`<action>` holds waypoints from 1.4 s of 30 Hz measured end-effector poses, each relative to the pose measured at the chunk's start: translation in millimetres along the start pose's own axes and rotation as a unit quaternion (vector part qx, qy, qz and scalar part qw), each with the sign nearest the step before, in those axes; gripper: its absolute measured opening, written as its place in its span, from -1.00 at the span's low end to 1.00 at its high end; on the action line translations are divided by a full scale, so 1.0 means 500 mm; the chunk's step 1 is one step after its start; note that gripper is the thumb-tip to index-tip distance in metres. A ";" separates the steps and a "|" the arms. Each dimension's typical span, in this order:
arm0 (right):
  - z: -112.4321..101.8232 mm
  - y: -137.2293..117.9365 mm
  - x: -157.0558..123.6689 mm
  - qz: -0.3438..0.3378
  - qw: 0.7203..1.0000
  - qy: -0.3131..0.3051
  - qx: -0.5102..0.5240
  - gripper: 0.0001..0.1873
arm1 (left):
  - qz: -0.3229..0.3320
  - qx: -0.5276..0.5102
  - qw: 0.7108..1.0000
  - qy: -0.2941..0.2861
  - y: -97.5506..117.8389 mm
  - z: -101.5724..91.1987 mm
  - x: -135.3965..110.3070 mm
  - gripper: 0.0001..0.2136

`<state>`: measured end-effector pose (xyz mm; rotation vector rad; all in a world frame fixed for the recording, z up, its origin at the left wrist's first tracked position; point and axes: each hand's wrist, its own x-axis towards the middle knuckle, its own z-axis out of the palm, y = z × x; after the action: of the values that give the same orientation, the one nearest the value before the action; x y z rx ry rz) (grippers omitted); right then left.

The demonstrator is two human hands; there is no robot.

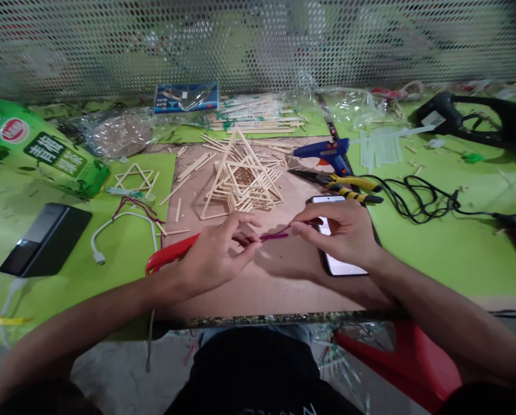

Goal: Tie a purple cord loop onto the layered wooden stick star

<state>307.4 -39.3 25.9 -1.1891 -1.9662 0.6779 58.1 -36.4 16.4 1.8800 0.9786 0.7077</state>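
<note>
My left hand point(218, 253) and my right hand point(344, 230) pinch the two ends of a thin purple wire point(274, 234), stretched between them just above the brown board point(262, 282). Both hands have their fingers closed on it. A red-handled tool point(166, 256) lies partly under my left hand. Beneath my right hand lies a smartphone point(339, 266) with a lit screen. Behind the hands stands a triangular frame of wooden sticks point(240, 178).
A blue glue gun point(327, 153), yellow-handled pliers point(348, 187) and a black cable point(417, 199) lie to the right. Loose sticks point(253, 115) and plastic bags sit at the back. A power bank point(45, 239), white cable point(119, 222) and green bag point(41, 153) are on the left. A perforated screen closes the far side.
</note>
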 end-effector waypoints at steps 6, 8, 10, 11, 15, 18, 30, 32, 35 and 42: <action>-0.003 0.008 0.004 0.021 1.000 0.016 0.005 -0.85 | -0.003 0.016 1.000 0.018 0.002 -0.004 0.007 -0.67; -0.006 0.013 0.006 0.027 0.999 0.034 -0.005 -0.86 | 0.000 0.010 1.000 0.006 0.001 0.000 0.002 -0.68; -0.010 0.017 0.008 0.028 0.998 0.054 -0.026 -0.89 | 0.003 0.012 1.000 -0.013 0.001 0.003 -0.003 -0.70; -0.012 0.017 0.009 0.026 0.997 0.061 -0.037 -0.90 | 0.006 0.018 1.000 -0.022 0.002 0.003 -0.005 -0.70; -0.008 0.007 0.004 0.009 0.998 0.035 -0.045 -0.90 | 0.055 0.058 0.997 0.003 0.004 0.000 -0.007 -0.62; 0.005 -0.011 -0.006 -0.020 0.999 -0.017 -0.039 -0.91 | 0.085 0.088 0.992 0.027 0.000 0.002 -0.002 -0.59; 0.006 -0.007 -0.001 0.004 0.999 0.015 -0.046 -0.90 | -0.027 -0.035 0.999 -0.030 0.002 0.001 0.013 -0.67; 0.002 0.003 0.000 0.016 0.998 0.042 -0.039 -0.91 | -0.031 -0.039 0.998 -0.032 0.001 0.001 0.015 -0.66; -0.003 0.018 0.002 0.036 0.995 0.084 -0.028 -0.90 | -0.038 -0.048 0.998 -0.029 -0.001 -0.001 0.019 -0.66; -0.004 0.033 0.004 0.080 0.988 0.122 0.040 -0.89 | -0.064 -0.065 0.996 -0.002 -0.014 -0.008 0.029 -0.62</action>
<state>316.7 -30.3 15.4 -1.3236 -1.6399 0.6515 60.2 -20.3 13.2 1.6891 1.0160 0.6744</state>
